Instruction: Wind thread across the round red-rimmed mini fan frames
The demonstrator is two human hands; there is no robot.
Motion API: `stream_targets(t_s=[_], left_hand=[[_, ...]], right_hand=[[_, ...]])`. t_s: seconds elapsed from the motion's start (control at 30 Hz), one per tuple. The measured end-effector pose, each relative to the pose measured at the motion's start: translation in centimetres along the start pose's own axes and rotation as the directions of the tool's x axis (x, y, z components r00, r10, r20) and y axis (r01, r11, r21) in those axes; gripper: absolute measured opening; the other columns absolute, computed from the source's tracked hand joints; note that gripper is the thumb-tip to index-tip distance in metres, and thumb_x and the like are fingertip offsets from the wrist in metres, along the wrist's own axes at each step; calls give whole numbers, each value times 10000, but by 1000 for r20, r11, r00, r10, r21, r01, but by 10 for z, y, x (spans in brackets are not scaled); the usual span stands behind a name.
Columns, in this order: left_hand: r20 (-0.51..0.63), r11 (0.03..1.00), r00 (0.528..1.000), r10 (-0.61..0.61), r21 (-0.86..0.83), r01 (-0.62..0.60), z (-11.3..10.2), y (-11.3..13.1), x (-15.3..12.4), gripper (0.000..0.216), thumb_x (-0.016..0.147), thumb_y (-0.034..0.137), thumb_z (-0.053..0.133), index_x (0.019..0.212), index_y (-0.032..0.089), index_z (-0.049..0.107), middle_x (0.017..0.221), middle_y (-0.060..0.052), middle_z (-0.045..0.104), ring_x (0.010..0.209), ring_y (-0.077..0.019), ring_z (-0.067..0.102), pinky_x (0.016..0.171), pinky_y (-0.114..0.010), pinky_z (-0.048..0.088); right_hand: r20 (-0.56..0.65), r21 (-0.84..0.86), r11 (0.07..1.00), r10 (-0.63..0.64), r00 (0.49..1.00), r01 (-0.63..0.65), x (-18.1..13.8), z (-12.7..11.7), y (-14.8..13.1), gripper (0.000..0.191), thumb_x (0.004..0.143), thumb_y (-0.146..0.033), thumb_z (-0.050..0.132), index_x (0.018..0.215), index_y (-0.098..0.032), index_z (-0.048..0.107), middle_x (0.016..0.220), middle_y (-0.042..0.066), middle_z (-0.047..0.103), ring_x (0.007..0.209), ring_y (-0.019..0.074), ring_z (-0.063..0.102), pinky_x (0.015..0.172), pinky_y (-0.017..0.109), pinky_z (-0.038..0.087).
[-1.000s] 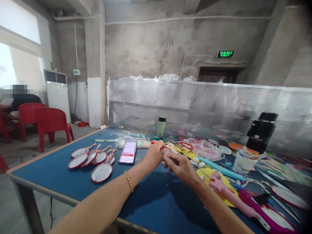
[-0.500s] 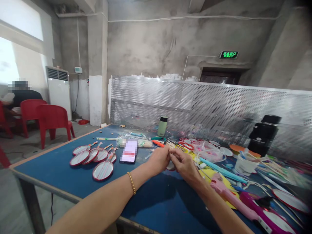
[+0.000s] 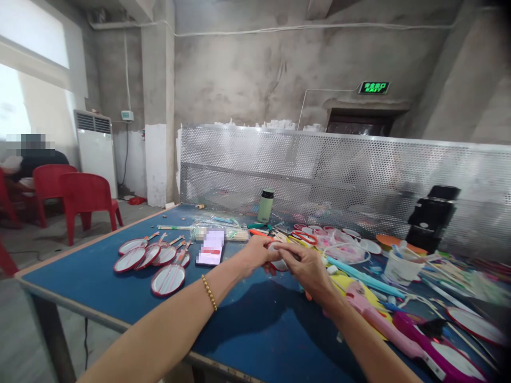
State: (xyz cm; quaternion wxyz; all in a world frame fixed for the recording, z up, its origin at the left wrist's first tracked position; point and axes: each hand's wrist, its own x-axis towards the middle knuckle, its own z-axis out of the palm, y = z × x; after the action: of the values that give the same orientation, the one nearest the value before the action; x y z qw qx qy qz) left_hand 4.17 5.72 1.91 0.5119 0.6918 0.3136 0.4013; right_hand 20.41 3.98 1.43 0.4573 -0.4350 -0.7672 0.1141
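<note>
My left hand (image 3: 257, 254), with a gold bead bracelet (image 3: 209, 293) on its wrist, is closed on the edge of a small round white fan (image 3: 281, 265) with a red rim. My right hand (image 3: 305, 267) pinches the same piece from the other side, its fingertips meeting those of the left. Both hands are above the blue table (image 3: 247, 330), and they cover most of the piece. Left of them a phone (image 3: 211, 247) lies with its screen lit. Farther left is a cluster of similar red-rimmed round fans (image 3: 168, 280) with short handles.
Behind the hands stand a green bottle (image 3: 265, 206) and red-handled scissors (image 3: 305, 237). On the right are a pink glue gun (image 3: 373, 319), a white cup (image 3: 402, 268) of tools and a light-blue strip (image 3: 365, 277). A perforated metal screen (image 3: 247, 154) borders the back.
Both hands have shifted slightly, the left one moving a little to the left. More of the round white fan and its red rim now shows between them.
</note>
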Motion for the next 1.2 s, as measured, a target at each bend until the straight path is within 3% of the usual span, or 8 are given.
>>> stream_targets(t_s=[0.13,0.3,0.43,0.57,0.73,1.0,1.2], left_hand=[[4,996,999,-45,-82,45,-1,5,-1,58,798,96,642,753,115,612,634,-4,625,511,-96,594,584,-243,514],[-129,999,990,-52,-16,50,3,-1,3,227,929,139,581,702,123,584,564,36,562,494,-75,541,539,-203,477],[-205,992,975,-87,71,104,-1,-9,9,208,971,318,605,922,118,638,782,6,636,613,-101,597,577,-243,530],[-280,987,956,-88,104,121,-8,-8,12,254,972,353,599,1086,128,638,990,-53,667,798,-155,655,704,-319,575],[-345,989,935,-78,92,116,-12,-2,10,282,968,355,602,1142,135,630,1086,-75,662,896,-188,662,777,-367,579],[-378,997,925,-46,36,64,-15,3,9,293,965,355,606,1160,137,626,1113,-80,657,923,-197,661,795,-380,578],[-404,998,913,-50,5,56,-23,4,11,296,965,348,608,1175,140,619,1123,-83,653,923,-194,661,788,-376,581]], right_hand=[[-52,-1,1000,20,998,-20,2,-4,-1,328,838,-399,534,922,-183,766,643,20,638,527,141,528,494,247,384],[-41,67,995,74,996,-71,1,-3,-4,332,821,-446,556,896,-179,739,563,3,594,480,138,533,474,252,404],[7,189,971,146,989,-145,1,2,-7,375,797,-460,561,980,-164,702,580,8,611,476,158,575,406,245,425],[8,319,930,192,981,-184,0,6,-12,471,754,-442,611,1137,-167,605,774,52,692,659,212,672,403,249,486],[3,440,875,223,975,-201,-1,6,-18,398,713,-447,675,985,-189,542,799,67,695,685,227,686,415,264,510],[39,568,784,278,960,-250,-3,9,-17,374,709,-400,711,936,-203,488,771,47,695,683,239,704,438,272,517],[62,605,758,260,964,-243,-4,13,-18,327,704,-334,704,938,-207,515,918,84,737,890,276,718,528,283,541]])
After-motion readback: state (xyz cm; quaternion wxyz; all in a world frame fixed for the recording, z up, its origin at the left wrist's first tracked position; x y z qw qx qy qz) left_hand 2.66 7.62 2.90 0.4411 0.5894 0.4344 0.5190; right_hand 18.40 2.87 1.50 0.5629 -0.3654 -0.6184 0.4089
